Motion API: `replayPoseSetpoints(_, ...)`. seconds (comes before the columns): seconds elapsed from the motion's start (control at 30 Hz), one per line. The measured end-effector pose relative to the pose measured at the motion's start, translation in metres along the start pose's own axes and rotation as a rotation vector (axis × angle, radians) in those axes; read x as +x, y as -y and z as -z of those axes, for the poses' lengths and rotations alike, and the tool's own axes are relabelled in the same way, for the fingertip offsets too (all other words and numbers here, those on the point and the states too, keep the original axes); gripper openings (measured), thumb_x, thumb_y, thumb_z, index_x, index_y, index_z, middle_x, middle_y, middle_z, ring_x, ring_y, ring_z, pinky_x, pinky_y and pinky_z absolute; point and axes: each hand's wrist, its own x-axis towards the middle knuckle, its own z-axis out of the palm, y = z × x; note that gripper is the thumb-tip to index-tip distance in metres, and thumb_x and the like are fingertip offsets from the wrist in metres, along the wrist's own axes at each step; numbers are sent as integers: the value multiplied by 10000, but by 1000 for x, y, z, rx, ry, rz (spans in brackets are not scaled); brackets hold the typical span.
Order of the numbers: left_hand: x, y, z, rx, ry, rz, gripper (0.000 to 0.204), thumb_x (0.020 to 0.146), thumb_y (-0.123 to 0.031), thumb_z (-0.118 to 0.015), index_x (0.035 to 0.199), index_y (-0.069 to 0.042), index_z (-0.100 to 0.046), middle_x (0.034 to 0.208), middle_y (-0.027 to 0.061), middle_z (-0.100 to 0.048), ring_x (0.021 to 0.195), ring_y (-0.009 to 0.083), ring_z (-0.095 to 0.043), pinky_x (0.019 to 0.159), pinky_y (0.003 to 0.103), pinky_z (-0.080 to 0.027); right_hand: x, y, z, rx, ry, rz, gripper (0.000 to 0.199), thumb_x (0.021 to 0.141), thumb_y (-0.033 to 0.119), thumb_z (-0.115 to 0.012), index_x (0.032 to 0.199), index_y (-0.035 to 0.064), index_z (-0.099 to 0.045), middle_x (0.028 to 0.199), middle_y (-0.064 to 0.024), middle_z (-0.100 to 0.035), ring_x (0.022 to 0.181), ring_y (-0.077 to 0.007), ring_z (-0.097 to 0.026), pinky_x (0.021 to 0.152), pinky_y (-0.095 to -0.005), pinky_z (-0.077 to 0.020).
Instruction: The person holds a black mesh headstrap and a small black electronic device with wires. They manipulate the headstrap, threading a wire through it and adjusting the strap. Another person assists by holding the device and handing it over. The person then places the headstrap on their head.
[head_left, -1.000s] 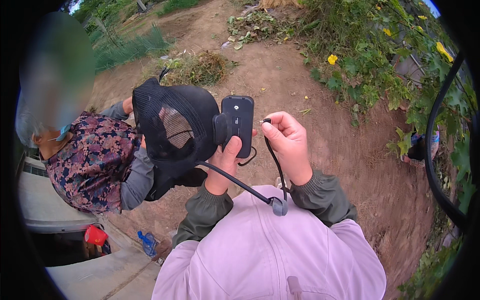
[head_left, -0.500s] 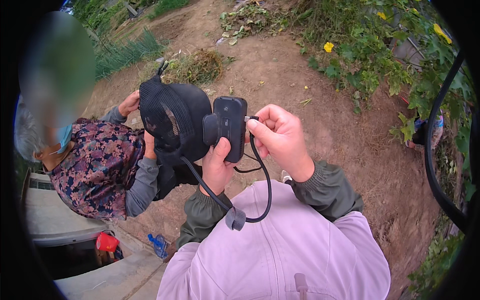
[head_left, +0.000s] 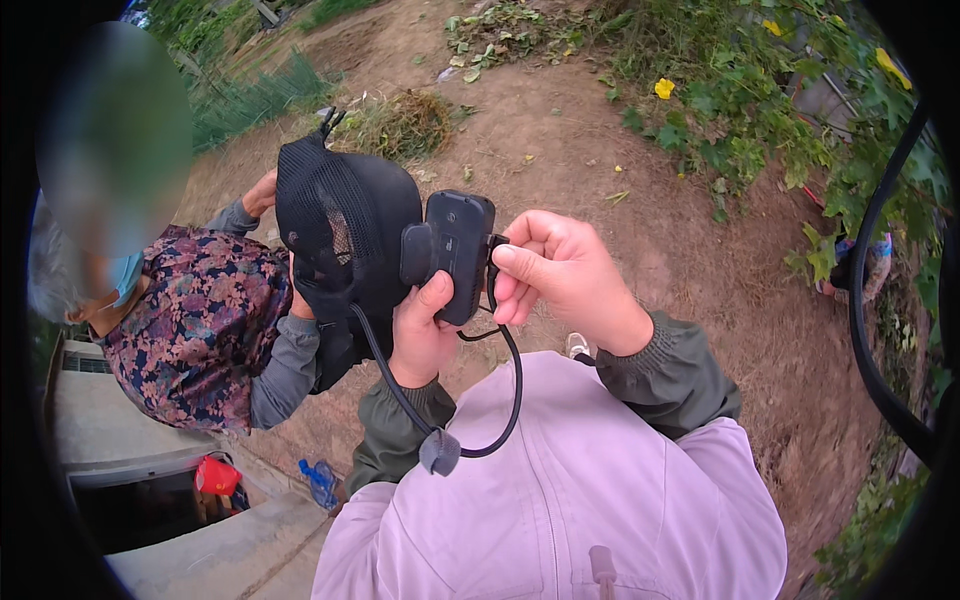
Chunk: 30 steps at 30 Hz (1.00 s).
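Note:
My left hand [head_left: 422, 335] is closed round the lower end of a black box-shaped electronic device [head_left: 470, 250], its thumb across the front. Pinched between thumb and fingers of my right hand [head_left: 580, 275] is the plug end of a black cable [head_left: 386, 368], pressed against the device's right side; the plug itself is mostly hidden. The cable loops down over my chest, with a grey wrap [head_left: 439, 452] round it, and runs up to a black bag-like item with mesh [head_left: 375, 215]. That item is directly left of the device, and another person's hands [head_left: 261, 192] support it.
A person in a floral top [head_left: 200, 330] stands close on the left. Bare soil [head_left: 700, 300] lies ahead, with leafy vines [head_left: 720, 130] at the right. A red bucket [head_left: 216, 476] and a blue plastic object [head_left: 319, 484] are at lower left. A thick black cord [head_left: 870, 330] hangs at the right edge.
The cable's metal plug, visible beside the device before, has moved into its side and no longer shows. Both my hands and the cable loop have shifted slightly.

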Motion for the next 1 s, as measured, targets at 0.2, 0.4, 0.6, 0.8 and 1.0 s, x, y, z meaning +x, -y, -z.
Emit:
replayPoseSetpoints(0.2,-3,-7,-5,-207,175,120,473,866,-347,-571,1188,-2,-537,956,81,-633,716,123,-583,586,230,-425,6,-18,22,-24,99,110,441,787,84,-711,1155,33,-472,931,-61,-587,776,-101,-588,598,-204,-479)
replayPoseSetpoints(0.4,-10,-5,-14,-220,190,188,479,854,-305,-583,1195,27,-523,1023,133,-626,885,213,-625,809,311,-492,5,-25,41,-172,264,263,945,619,136,-841,1413,59,-333,1233,-54,-492,1148,-169,-481,998,-335,-369)
replayPoseSetpoints(0.6,-18,-6,-15,-193,290,286,445,852,-300,-579,1150,29,-546,981,126,-629,841,192,-616,764,295,-484,-3,-35,40,68,390,227,967,592,88,-855,1402,10,-332,1363,-63,-420,1250,-183,-423,1065,-331,-317)
replayPoseSetpoints(0.8,-25,-4,-26,-163,204,289,423,868,-328,-557,1109,19,-568,913,110,-630,706,131,-581,616,241,-445,-3,-45,45,79,383,249,942,605,102,-855,1393,9,-346,1331,-75,-434,1235,-174,-430,1044,-333,-341)
replayPoseSetpoints(1.0,-7,-2,-8,-159,221,393,424,874,-368,-566,1088,-3,-575,837,77,-620,480,19,-399,404,174,-242,12,-50,44,168,343,195,877,706,232,-813,1405,29,-324,1281,-74,-443,1194,-184,-453,1014,-331,-358)
